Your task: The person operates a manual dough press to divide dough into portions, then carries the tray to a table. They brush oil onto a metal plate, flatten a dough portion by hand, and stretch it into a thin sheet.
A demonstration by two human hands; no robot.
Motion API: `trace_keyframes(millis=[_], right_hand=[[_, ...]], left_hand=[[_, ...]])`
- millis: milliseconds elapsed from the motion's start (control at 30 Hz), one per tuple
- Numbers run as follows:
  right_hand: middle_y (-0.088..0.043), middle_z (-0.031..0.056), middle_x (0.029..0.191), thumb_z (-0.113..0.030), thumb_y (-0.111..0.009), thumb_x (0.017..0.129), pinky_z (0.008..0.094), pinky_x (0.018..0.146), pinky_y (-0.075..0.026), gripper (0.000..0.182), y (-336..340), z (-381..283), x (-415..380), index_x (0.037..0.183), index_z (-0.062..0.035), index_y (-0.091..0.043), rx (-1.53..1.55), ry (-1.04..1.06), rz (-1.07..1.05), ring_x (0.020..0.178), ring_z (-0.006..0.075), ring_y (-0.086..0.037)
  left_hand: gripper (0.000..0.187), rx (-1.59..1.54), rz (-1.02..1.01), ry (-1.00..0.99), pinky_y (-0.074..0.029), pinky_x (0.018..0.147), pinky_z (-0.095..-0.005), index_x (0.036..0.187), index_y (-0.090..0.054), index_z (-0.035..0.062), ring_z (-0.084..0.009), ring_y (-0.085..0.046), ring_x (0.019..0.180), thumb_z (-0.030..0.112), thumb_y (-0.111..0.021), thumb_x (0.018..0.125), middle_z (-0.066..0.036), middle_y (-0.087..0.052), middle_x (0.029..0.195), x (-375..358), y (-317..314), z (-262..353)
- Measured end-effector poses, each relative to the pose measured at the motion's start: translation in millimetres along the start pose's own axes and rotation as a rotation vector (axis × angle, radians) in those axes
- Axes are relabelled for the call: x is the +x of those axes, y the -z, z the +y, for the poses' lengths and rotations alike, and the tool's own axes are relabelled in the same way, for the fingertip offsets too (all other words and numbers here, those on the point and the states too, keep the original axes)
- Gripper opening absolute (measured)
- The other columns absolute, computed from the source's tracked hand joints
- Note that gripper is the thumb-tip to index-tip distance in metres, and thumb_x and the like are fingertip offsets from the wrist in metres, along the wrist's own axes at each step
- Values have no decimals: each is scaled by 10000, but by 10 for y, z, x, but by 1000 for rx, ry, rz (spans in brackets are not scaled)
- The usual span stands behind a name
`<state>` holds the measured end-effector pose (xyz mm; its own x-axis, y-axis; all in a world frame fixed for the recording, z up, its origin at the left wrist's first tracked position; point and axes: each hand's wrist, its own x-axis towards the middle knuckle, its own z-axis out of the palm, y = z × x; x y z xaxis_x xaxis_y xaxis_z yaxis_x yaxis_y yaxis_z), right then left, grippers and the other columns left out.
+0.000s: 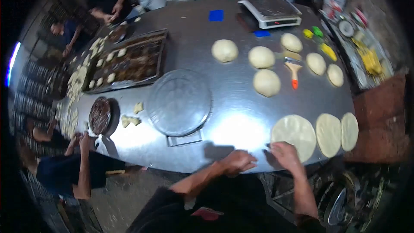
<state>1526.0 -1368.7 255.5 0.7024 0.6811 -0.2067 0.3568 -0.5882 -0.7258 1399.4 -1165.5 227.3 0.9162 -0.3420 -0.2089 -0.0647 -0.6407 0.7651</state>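
Note:
My left hand (238, 162) is closed with its fingers curled together, over the near edge of the steel table (194, 159). My right hand (285, 153) is also closed, thumb and fingers drawn together, overlapping the lower left edge of a flat round dough sheet (295, 133). What the fingers of either hand hold, if anything, is hidden. Two more dough sheets, a middle one (327, 134) and an outer one (349, 131), lie to the right. Beyond them sit several dough balls (266, 83) around a brush (293, 71) with an orange-tipped handle.
A round turntable (180, 103) stands left of centre, beside a large baking tray (161, 56) with dough pieces. Nearby are small dough lumps (130, 121) and a bowl of dark filling (100, 115). A scale (276, 13) is at the back. Co-workers (64, 172) work along the left side.

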Motion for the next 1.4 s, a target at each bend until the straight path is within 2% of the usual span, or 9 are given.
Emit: trace_keyframes(millis=[67,200,300,367,533,700,933,1200,1400], right_hand=[[-676,163,998,-191,-661,833,388,834,-509,252,-633,-743,412,1024,-28,-685,80,191,-27,946,325,-641],[-606,93,873,-215,-699,791,393,749,-486,213,-2149,-1614,889,897,-63,-596,-108,896,5,848,265,-602],[-590,100,920,-296,-685,813,406,737,-483,273,-2686,-1847,843,916,-56,-605,-387,812,-119,879,272,-582],[-603,112,880,-321,-678,819,424,740,-488,274,-2880,-1831,870,881,-59,-624,-428,773,-94,858,286,-599],[-621,107,680,-398,-745,747,407,535,-499,352,-2521,-2099,936,728,-72,-612,-354,861,29,615,285,-629],[-601,74,582,-398,-823,664,340,472,-458,373,-1751,-2619,1145,623,-81,-629,-267,883,195,511,236,-605],[-585,70,612,-297,-735,804,305,526,-428,311,-770,-2655,1587,754,-5,-641,-41,571,308,546,133,-530],[-544,24,604,-344,-605,919,282,536,-387,396,-720,-2149,1604,769,22,-618,337,370,659,583,101,-475],[-273,-57,465,-536,-502,944,248,340,-211,513,-673,-1823,329,611,-178,-346,1201,-80,837,358,73,-260]], left_hand=[[282,-308,167,83,-503,888,-392,1081,-675,40,-291,-650,990,262,-601,923,-145,-683,1051,-698,-229,-250],[275,-276,502,319,-519,828,-403,1075,-665,48,-327,-656,930,267,-609,919,-152,-677,1053,-1973,-336,-481],[249,-252,748,486,-528,810,-370,1068,-669,38,-308,-672,927,231,-617,918,-145,-685,1041,-2776,-383,-615],[214,-613,1044,726,-524,801,-323,1059,-677,30,-236,-683,925,180,-622,917,-131,-700,996,-3186,-389,-638],[222,-630,1366,653,-504,815,-293,1069,-669,-13,-173,-662,923,142,-592,929,-135,-708,963,-3726,-487,-808],[209,-542,1328,693,-515,797,-309,1040,-675,-17,-238,-684,902,133,-601,914,-164,-703,974,-3738,-363,-767],[211,-438,1227,631,-519,798,-286,1067,-675,-5,-185,-680,901,133,-602,926,-141,-709,975,-3516,-339,-797],[228,-333,960,564,-525,798,-355,1063,-682,34,-302,-671,923,195,-597,925,-163,-686,1027,-3228,-10,-865],[255,-328,860,325,-528,790,-354,1098,-656,16,-303,-661,948,188,-604,918,-179,-672,1035,-2582,167,-1102]])
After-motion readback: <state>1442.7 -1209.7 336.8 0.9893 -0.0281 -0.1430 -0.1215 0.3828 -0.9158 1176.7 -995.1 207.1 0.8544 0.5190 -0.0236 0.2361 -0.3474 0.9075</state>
